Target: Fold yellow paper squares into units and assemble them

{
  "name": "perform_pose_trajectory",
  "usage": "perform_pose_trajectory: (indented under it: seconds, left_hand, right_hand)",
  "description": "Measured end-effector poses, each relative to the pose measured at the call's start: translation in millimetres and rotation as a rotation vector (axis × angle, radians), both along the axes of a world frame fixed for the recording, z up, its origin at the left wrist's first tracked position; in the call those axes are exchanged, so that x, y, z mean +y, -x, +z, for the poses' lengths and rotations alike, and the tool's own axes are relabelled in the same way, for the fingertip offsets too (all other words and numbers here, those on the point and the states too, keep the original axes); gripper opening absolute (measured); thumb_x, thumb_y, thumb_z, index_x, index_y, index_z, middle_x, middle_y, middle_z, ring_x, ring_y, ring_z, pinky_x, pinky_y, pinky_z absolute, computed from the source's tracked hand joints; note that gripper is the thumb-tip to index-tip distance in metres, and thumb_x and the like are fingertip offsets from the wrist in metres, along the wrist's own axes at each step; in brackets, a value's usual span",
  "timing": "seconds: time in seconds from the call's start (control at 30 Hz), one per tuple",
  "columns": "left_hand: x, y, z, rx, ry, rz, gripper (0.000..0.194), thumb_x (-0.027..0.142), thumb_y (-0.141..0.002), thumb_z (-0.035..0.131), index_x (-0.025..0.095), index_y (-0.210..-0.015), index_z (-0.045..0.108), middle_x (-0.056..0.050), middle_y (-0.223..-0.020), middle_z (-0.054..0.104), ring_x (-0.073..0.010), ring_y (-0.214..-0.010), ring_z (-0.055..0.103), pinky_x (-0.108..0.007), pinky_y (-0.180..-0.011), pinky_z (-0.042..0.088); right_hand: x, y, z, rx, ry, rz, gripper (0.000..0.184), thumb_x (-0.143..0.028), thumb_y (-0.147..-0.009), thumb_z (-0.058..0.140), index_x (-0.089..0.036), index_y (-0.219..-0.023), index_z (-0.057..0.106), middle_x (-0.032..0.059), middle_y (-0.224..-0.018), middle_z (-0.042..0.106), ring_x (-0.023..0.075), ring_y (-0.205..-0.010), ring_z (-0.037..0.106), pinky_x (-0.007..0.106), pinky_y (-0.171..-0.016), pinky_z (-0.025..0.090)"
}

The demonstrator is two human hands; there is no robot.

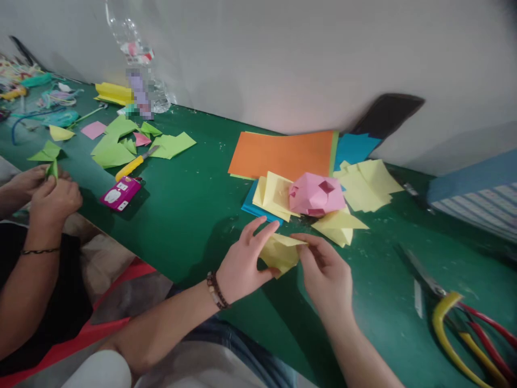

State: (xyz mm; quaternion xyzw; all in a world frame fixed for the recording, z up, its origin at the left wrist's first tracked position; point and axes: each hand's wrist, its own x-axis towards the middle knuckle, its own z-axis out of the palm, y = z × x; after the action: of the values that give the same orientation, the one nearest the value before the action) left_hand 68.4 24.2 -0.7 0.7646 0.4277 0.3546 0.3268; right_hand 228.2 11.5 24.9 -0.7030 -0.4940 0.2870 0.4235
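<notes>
A piece of folded pale yellow paper (280,255) is held above the green table between my two hands. My left hand (245,262), with a beaded bracelet on its wrist, has its thumb at the paper's lower edge and its fingers raised along the upper left. At the right corner, my right hand (326,272) pinches the paper between thumb and fingers. Just beyond lies a pink folded paper shape (316,194) with openings in it. Yellow sheets (277,194) lie beside it over blue paper (249,200), and a folded yellow piece (338,225) rests nearer my right hand.
Orange paper (283,153) lies by the wall, more yellow sheets (369,183) to its right. Scissors (438,293) and red-handled pliers (484,328) are at right. Leftward are a yellow cutter (130,168), a magenta box (120,194), green scraps (117,143) and a co-worker's hands (54,196) holding green paper.
</notes>
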Motion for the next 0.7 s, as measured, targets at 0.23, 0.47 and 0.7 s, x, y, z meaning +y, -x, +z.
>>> perform_pose_trajectory:
  seconds: [0.23,0.47,0.7]
  left_hand:
    - [-5.0,1.8,-8.1,0.016,-0.286,0.0,0.014,0.004,-0.085,0.05,0.017,-0.087,0.056,-0.014,-0.155,0.023,-0.0193,-0.106,0.061,-0.032,-0.08,0.058]
    - [-3.1,0.2,-6.0,0.218,-0.389,0.021,0.025,0.004,-0.085,0.05,0.017,-0.1,0.065,-0.014,-0.157,0.021,-0.0246,-0.11,0.055,-0.04,-0.086,0.056]
    - [-3.3,0.9,-8.6,0.119,-0.385,0.087,0.038,0.005,-0.089,0.047,0.018,-0.123,0.056,-0.019,-0.149,0.035,-0.0183,-0.099,0.062,-0.038,-0.088,0.056]
  right_hand:
    - [5.0,-6.3,-11.5,0.144,0.055,-0.071,0.032,-0.046,-0.082,0.055,-0.02,-0.093,0.069,0.0026,-0.077,0.066,0.0146,-0.062,0.056,0.025,-0.053,0.044]
    - [4.2,-4.7,-15.9,0.163,0.014,-0.106,0.032,-0.049,-0.081,0.056,-0.02,-0.09,0.066,0.0032,-0.081,0.066,0.0162,-0.068,0.06,0.028,-0.06,0.051]
    - [3.4,-6.2,-16.3,-0.054,-0.02,-0.068,0.029,-0.04,-0.082,0.053,-0.02,-0.095,0.068,0.0033,-0.078,0.07,0.0157,-0.061,0.061,0.027,-0.055,0.049]
